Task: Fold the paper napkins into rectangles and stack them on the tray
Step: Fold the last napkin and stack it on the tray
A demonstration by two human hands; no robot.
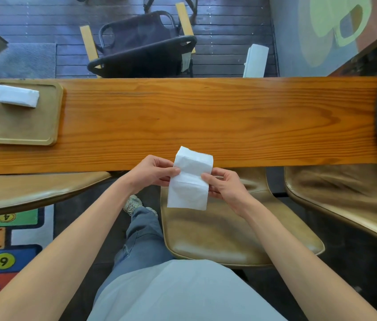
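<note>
Two hands pinch one napkin (189,179) over the counter (206,117) edge — left hand (154,171) fingers (173,171) on its left edge, right hand (223,184) fingers (206,176) on its right, both closed at the middle crease. Its long axis runs away from the body, so the next fold likely brings far end to near. Well left of the left-hand fingers — the nearer hand — the tray (21,128) carries a folded stack (14,96).

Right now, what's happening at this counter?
A person holds a white paper napkin in both hands, left hand and right hand pinching its side edges at the near edge of the wooden counter. It is a long rectangle with a crease across the middle, not yet folded down. Folded white napkins already sit at the far corner of the tray, away to the left.
</note>
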